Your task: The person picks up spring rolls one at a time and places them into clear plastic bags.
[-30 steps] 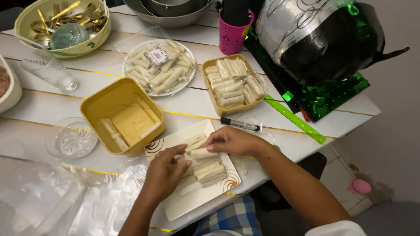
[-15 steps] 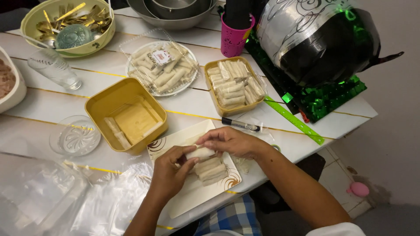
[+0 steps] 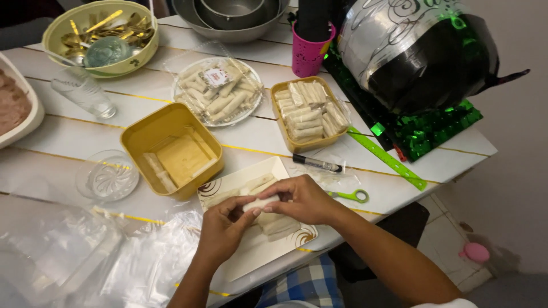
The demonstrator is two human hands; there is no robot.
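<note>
Both hands meet over a white square plate (image 3: 285, 168) at the near edge of the table: the left hand (image 3: 224, 229) and the right hand (image 3: 302, 199) pinch a single pale roll (image 3: 258, 203) between their fingertips, just above the stack of rolls (image 3: 279, 224) lying on the plate.

From the left, crumpled clear plastic bags (image 3: 74, 256) cover the table at 8 o'clock of the hands. A small clear glass dish (image 3: 107, 177) stands at 9 o'clock, with a ribbed drinking glass (image 3: 84, 93) lying on its side beyond it at 10 o'clock. Farther back at 11 o'clock, a pale green bowl (image 3: 134, 57) holds gold cutlery.

A yellow square tub (image 3: 140, 137) with a few rolls inside sits touching the plate's far-left corner. Behind it, at 12 o'clock, is a round clear-lidded tray of rolls (image 3: 220, 91), and beside that a yellow tub packed with rolls (image 3: 308, 111). A pink cup (image 3: 308, 54) stands behind that tub.

To the right, a black marker (image 3: 317, 164) lies at 1 o'clock, green-handled scissors (image 3: 353, 195) just beside the right wrist at 3 o'clock, and a green ruler (image 3: 388, 159) slants toward the table's right edge, near a black and silver balloon (image 3: 422, 51).
</note>
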